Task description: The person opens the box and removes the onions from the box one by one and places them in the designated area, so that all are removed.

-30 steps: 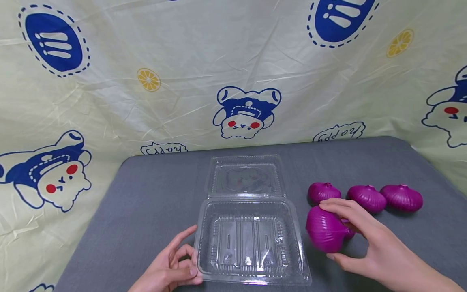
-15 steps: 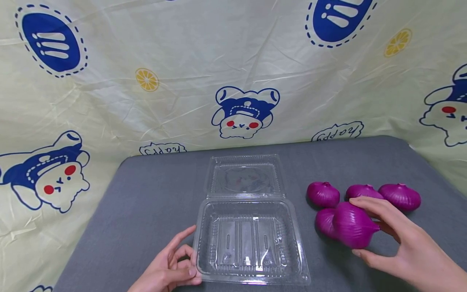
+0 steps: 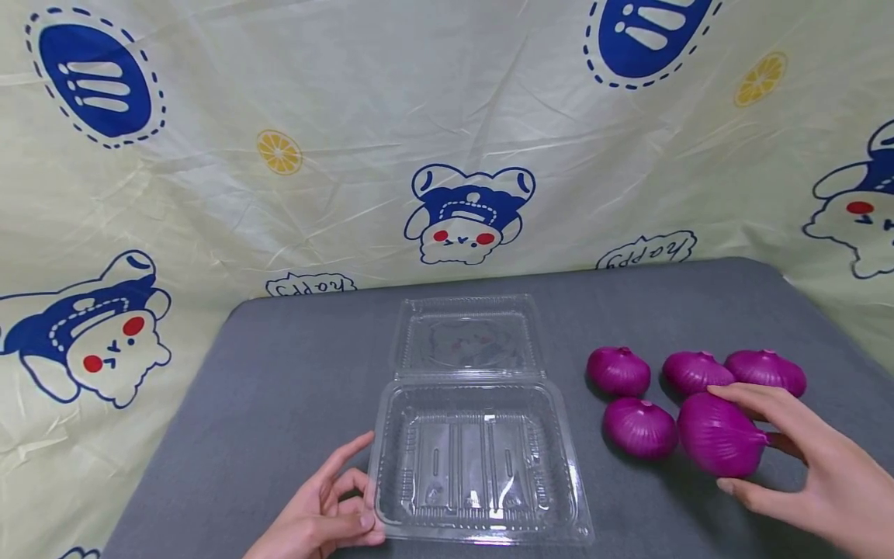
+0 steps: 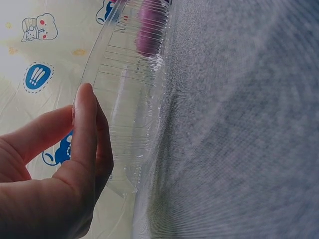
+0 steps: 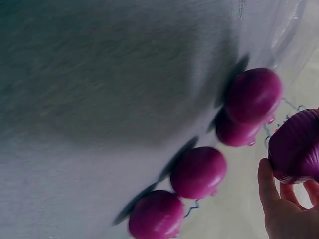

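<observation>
A clear plastic clamshell container (image 3: 475, 466) lies with its lid (image 3: 469, 334) folded back, and nothing sits in its base. At its left edge, my left hand (image 3: 328, 505) pinches the rim between thumb and fingers; the left wrist view shows this hand (image 4: 75, 154) at the rim too. My right hand (image 3: 810, 458) grips a purple onion (image 3: 719, 435) tilted on its side, its neck toward the palm. In the right wrist view that onion (image 5: 296, 147) appears raised above the cloth. To its left stands another onion (image 3: 639, 428), root down.
Behind the held onion, three more onions stand in a row: a left one (image 3: 618, 371), a middle one (image 3: 694, 373) and a right one (image 3: 764, 371). Grey cloth (image 3: 279, 388) covers the table, and a printed curtain (image 3: 349, 217) hangs behind it.
My right hand has carried the held onion to the right, away from the container, uncovering the onion in front. My left hand stays at the container's rim.
</observation>
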Demonstrator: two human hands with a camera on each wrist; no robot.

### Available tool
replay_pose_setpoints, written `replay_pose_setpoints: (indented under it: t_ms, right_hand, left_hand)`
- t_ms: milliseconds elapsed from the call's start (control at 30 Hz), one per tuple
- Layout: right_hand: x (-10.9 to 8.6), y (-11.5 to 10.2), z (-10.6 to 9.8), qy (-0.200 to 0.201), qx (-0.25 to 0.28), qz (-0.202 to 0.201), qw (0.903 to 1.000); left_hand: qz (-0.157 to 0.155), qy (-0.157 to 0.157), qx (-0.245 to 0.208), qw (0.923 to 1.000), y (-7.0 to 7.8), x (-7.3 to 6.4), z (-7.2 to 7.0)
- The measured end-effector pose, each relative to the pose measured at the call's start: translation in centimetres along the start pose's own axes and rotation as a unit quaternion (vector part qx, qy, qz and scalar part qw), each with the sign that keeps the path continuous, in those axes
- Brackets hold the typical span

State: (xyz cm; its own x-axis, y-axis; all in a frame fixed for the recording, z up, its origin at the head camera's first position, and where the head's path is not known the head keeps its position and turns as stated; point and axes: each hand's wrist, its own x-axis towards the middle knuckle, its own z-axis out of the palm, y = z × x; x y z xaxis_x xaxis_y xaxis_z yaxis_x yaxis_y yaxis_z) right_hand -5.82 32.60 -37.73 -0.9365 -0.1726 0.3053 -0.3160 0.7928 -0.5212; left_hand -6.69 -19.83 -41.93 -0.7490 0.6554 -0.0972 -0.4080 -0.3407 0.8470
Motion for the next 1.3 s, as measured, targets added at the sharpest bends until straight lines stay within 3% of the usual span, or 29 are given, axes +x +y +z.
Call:
replay_pose_setpoints:
  t_ms: [200,400,767,967,1300]
  right_hand:
    - [0.0,1.8,0.2,-0.018,-0.011,0.051,0.9985]
    - [0.0,3.4,0.7,-0.014,-0.004,0.069,0.9975]
    - [-0.3,5.5,0.9,-0.082,-0.033,0.127,0.9879]
    - [-0.5,6.2,1.2,-0.096,-0.023,0.13,0.9867]
    - [-0.5,6.3,1.6,-0.112,-0.013,0.134,0.9845]
  left_hand:
    - [-0.001,0.001,-0.002,1.0,0.0,0.0,0.1]
    - [0.011,-0.01,-0.007,0.9999,-0.2,0.0,0.0]
    - [-0.01,0.012,0.0,0.9999,0.1,-0.1,0.3]
    - [-0.021,0.027,0.01,0.9994,0.2,0.0,0.5]
    - [-0.006,0.019,0.023,0.9995,0.1,0.0,0.4]
